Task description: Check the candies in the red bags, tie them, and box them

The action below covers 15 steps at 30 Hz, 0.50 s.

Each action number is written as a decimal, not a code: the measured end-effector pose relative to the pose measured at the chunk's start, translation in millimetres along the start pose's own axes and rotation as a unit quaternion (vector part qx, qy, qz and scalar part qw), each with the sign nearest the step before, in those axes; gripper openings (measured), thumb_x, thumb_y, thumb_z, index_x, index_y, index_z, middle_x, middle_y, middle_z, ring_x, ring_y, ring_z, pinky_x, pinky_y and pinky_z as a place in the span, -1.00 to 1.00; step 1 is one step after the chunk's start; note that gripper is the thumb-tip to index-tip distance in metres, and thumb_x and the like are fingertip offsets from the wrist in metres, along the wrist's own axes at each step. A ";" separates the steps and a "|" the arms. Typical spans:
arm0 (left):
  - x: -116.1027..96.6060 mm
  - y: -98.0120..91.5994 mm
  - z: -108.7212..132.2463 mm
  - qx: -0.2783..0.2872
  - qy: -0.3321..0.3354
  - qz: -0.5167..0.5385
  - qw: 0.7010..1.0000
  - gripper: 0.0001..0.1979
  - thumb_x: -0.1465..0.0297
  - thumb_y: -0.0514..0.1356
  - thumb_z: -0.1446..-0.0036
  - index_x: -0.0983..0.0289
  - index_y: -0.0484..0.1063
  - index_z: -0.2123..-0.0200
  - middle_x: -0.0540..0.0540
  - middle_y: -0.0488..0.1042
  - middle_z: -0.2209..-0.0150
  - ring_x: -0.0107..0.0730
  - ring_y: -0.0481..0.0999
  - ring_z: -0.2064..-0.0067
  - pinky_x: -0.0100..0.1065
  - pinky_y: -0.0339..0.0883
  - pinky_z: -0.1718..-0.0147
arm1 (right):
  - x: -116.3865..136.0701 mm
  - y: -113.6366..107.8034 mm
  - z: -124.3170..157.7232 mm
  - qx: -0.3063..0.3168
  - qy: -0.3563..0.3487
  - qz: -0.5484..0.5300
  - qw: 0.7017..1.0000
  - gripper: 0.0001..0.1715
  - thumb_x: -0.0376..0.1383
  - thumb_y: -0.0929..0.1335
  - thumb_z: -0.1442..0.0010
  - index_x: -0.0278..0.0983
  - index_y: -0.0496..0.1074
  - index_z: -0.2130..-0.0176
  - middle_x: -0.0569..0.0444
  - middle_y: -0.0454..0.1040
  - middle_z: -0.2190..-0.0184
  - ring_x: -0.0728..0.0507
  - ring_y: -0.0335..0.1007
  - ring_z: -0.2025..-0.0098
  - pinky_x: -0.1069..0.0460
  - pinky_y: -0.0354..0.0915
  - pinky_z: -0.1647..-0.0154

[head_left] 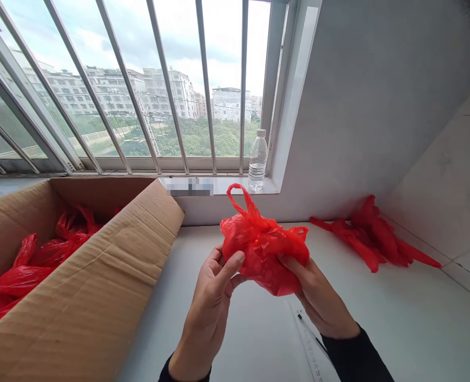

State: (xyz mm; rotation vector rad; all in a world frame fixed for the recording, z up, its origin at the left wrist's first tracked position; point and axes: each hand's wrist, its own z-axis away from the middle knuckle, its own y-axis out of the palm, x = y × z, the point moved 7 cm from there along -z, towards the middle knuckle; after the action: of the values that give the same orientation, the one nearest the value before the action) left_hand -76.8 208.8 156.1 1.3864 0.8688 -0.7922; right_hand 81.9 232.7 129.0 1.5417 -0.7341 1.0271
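A filled red plastic bag (267,260) is held up above the white table, with one loop handle sticking up at its top. My left hand (217,286) grips its left side, thumb in front and fingers behind. On the right side, my right hand (312,286) is closed round the bag, its thumb pressed into the plastic. What the bag contains is hidden by the red film. To the left, a cardboard box (111,270) holds several similar red bags (24,281).
On the table (251,339) lie a clear ruler (309,347) and a pen (312,337), partly behind my right forearm. More red plastic bags (378,236) lie against the wall at the right. A water bottle (258,162) stands on the sill of the barred window.
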 end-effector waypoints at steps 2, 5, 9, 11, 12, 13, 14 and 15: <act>-2.6 3.1 1.0 0.006 0.006 0.003 1.000 -0.62 0.19 0.28 -0.27 0.24 0.52 -0.09 0.21 0.57 -0.07 0.00 0.49 -0.16 -0.16 0.48 0.01 | -1.3 -5.7 -0.3 -0.010 0.004 0.007 1.000 -0.68 -0.06 0.45 -0.31 -0.06 0.57 -0.03 0.10 0.60 -0.01 -0.23 0.46 -0.11 -0.07 0.40 -0.08; -0.4 1.8 -0.4 -0.007 0.003 0.010 1.000 -0.66 0.19 0.27 -0.29 0.22 0.53 -0.04 0.19 0.57 -0.07 -0.04 0.50 -0.14 -0.21 0.48 0.04 | -3.3 -11.2 -1.2 -0.018 0.017 0.015 1.000 -0.68 -0.04 0.45 -0.31 -0.06 0.57 -0.01 0.11 0.59 -0.02 -0.23 0.44 -0.12 -0.06 0.39 -0.08; 7.6 -5.7 -5.1 -0.031 0.001 0.004 1.000 -0.74 0.28 0.35 -0.22 0.22 0.53 0.05 0.15 0.60 -0.01 -0.11 0.54 -0.09 -0.29 0.48 0.07 | -2.8 -13.7 -2.5 -0.017 0.015 0.029 0.999 -0.69 -0.02 0.46 -0.30 -0.07 0.59 0.02 0.10 0.59 0.00 -0.25 0.44 -0.10 -0.10 0.38 -0.10; 10.2 -6.8 -6.4 -0.028 0.001 -0.002 1.000 -0.74 0.27 0.35 -0.23 0.21 0.53 0.05 0.13 0.59 -0.02 -0.13 0.53 -0.09 -0.29 0.47 0.06 | -1.9 -13.5 -2.7 -0.013 0.014 0.036 0.999 -0.68 -0.02 0.45 -0.30 -0.07 0.59 0.01 0.10 0.60 0.01 -0.26 0.45 -0.10 -0.11 0.38 -0.09; 10.9 -6.5 -6.6 -0.025 -0.001 -0.003 1.000 -0.73 0.26 0.35 -0.24 0.20 0.53 0.03 0.13 0.59 -0.03 -0.13 0.52 -0.11 -0.29 0.47 0.04 | -1.6 -13.3 -2.7 -0.012 0.014 0.038 0.999 -0.68 -0.02 0.45 -0.31 -0.06 0.58 0.00 0.10 0.60 0.00 -0.26 0.45 -0.11 -0.11 0.37 -0.09; 10.8 -6.2 -6.5 -0.025 0.000 -0.002 1.000 -0.72 0.26 0.34 -0.24 0.19 0.53 0.00 0.12 0.58 -0.04 -0.13 0.51 -0.12 -0.28 0.46 0.03 | -1.4 -13.3 -2.5 -0.012 0.016 0.038 0.999 -0.67 -0.02 0.44 -0.31 -0.06 0.58 -0.01 0.10 0.59 -0.01 -0.26 0.45 -0.11 -0.11 0.37 -0.09; 9.7 -5.8 -6.0 -0.029 0.003 0.000 1.000 -0.69 0.26 0.34 -0.25 0.17 0.52 -0.03 0.12 0.58 -0.05 -0.13 0.50 -0.14 -0.28 0.45 0.01 | -1.4 -13.6 -2.3 -0.015 0.018 0.038 0.999 -0.67 -0.02 0.44 -0.31 -0.05 0.57 -0.02 0.11 0.59 -0.02 -0.26 0.45 -0.11 -0.10 0.36 -0.10; 8.3 -5.0 -5.4 -0.033 0.006 0.002 0.999 -0.67 0.26 0.33 -0.25 0.16 0.51 -0.06 0.11 0.57 -0.06 -0.13 0.50 -0.15 -0.27 0.44 0.00 | -1.5 -14.1 -2.0 -0.019 0.021 0.037 0.999 -0.67 -0.03 0.44 -0.31 -0.05 0.57 -0.02 0.11 0.59 -0.02 -0.25 0.45 -0.11 -0.10 0.36 -0.10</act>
State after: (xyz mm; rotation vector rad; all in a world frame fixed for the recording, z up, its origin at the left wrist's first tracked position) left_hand -77.6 214.2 146.4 1.3370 0.8936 -0.7458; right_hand 93.1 237.7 121.6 1.4649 -0.7813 1.0906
